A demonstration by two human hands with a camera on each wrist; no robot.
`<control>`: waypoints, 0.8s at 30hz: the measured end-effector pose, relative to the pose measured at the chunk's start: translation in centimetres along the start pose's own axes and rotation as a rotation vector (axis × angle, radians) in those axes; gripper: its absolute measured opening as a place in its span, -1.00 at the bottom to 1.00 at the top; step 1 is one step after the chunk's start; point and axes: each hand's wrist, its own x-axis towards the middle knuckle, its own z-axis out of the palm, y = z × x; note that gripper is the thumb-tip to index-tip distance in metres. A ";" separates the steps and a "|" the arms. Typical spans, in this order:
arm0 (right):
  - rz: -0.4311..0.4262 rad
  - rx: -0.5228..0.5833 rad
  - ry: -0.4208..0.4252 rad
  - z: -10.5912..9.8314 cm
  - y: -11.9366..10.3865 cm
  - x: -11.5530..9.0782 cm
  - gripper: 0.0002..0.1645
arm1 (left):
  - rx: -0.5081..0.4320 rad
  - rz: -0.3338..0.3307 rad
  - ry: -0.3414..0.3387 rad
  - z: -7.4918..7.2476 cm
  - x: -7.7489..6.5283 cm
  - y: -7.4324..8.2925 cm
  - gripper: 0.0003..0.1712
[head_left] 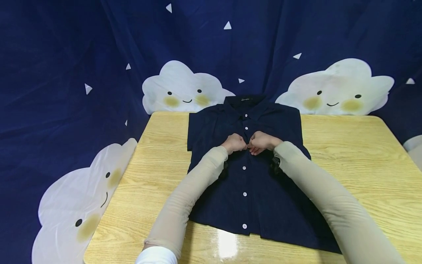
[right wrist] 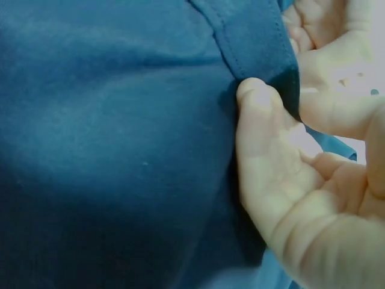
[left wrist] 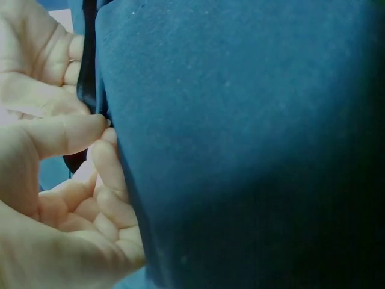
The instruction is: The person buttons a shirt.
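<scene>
A dark navy short-sleeved shirt lies front side up, its collar at the far end and white buttons down its middle. Both hands meet at the front placket, below the second button from the collar. My left hand pinches the cloth edge between thumb and index finger; in the left wrist view a small pale spot, like a button's edge, shows at the thumb tip. Opposite it, my right hand pinches the stitched placket, thumb against the cloth. The fingers hide the button and buttonhole there.
The shirt lies on a light wood-grain table, with a shiny reflection near the front edge. Behind and left hangs a dark blue curtain printed with white smiling clouds and small triangles. Both forearms wear beige sleeves.
</scene>
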 end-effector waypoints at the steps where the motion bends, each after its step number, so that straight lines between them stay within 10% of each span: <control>1: 0.005 0.001 0.001 0.0 0.1 0.0 -0.81 | -0.005 0.008 -0.007 -0.1 -0.1 0.0 -0.70; 24: -0.007 0.046 0.188 0.9 0.3 0.1 -0.85 | -0.095 -0.046 -0.018 -0.7 -0.2 0.2 -0.88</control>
